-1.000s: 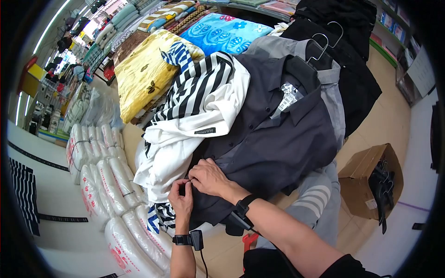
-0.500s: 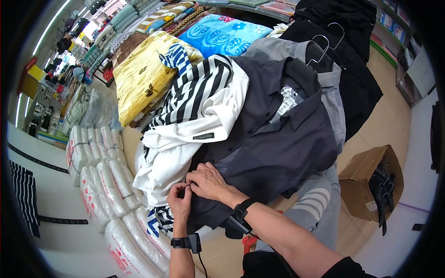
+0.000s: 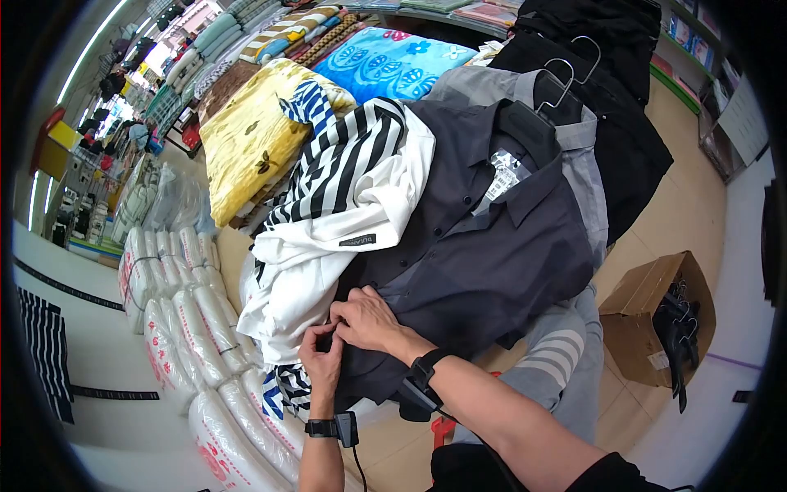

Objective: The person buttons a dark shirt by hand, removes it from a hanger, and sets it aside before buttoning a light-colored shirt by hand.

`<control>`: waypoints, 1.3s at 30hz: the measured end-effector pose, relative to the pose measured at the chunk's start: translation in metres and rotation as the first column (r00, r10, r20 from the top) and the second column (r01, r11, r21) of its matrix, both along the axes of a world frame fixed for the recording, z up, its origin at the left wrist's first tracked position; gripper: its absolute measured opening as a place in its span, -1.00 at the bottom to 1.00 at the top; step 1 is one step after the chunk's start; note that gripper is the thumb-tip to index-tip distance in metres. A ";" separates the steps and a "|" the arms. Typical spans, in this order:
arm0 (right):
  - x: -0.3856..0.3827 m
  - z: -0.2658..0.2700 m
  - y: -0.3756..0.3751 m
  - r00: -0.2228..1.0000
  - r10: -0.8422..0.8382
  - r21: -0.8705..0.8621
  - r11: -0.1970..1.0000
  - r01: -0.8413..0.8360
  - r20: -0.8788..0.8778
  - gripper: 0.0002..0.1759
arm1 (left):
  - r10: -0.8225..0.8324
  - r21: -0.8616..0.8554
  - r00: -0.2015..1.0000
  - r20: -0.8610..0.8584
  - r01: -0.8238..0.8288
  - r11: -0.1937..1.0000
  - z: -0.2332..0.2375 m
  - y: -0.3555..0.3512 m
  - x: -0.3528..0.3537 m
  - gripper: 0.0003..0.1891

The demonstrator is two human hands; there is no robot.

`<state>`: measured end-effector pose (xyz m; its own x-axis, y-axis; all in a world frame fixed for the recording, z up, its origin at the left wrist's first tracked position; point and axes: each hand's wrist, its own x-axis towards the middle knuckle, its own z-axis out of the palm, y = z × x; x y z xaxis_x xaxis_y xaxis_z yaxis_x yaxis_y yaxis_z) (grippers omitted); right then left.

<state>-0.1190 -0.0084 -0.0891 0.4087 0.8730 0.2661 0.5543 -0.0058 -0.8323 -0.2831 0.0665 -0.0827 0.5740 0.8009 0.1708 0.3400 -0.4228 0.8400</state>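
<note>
A dark grey button-up shirt [image 3: 500, 254] lies spread in front of me, with a black hanger [image 3: 529, 129] in its collar and a paper tag [image 3: 504, 176] at the neck. My left hand [image 3: 322, 358] pinches the shirt's lower front edge between thumb and fingertips. Right beside it, my right hand [image 3: 366, 321] is closed on the same edge, its fingertips meeting those of the left. Whether a button sits between the fingers is hidden. Left of the shirt lies a white garment [image 3: 328, 250] with a small black label, along with black-and-white striped cloth [image 3: 340, 168].
Folded yellow [image 3: 254, 135] and blue blankets [image 3: 393, 61] lie behind the shirt. A grey garment [image 3: 586, 176] and black clothing [image 3: 619, 139] are beneath and beyond it. Plastic-wrapped bundles [image 3: 193, 328] line the left side. An open cardboard box [image 3: 635, 316] with hangers stands at right.
The view has shifted very slightly. Both hands stay pinched at the same place on the shirt's front edge, with almost no visible movement.
</note>
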 end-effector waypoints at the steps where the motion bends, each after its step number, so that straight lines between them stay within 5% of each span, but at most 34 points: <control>1: 0.000 -0.001 0.001 1.000 -0.001 -0.002 1.000 0.001 -0.007 -0.87 | 0.007 0.020 1.000 -0.008 -0.007 1.000 0.003 -0.003 0.001 -0.86; 8: 0.003 0.010 0.005 0.998 0.002 -0.106 0.994 -0.009 -0.068 -0.88 | 0.000 0.246 1.000 -0.014 0.003 0.969 -0.006 -0.003 0.000 -0.88; 17: 0.004 0.011 0.006 0.997 0.029 -0.148 0.988 -0.038 -0.065 -0.89 | -0.005 0.289 1.000 -0.022 0.011 0.957 -0.014 -0.001 -0.002 -0.90; 34: 0.007 0.008 -0.007 0.994 0.105 -0.100 0.989 -0.108 -0.029 -0.89 | 0.013 0.083 1.000 0.000 -0.013 0.997 -0.019 0.002 0.002 -0.84; 39: 0.008 0.009 -0.020 0.975 0.160 -0.061 0.987 -0.152 0.154 -0.82 | -0.045 0.095 0.999 0.022 0.043 0.995 -0.028 0.007 0.004 -0.71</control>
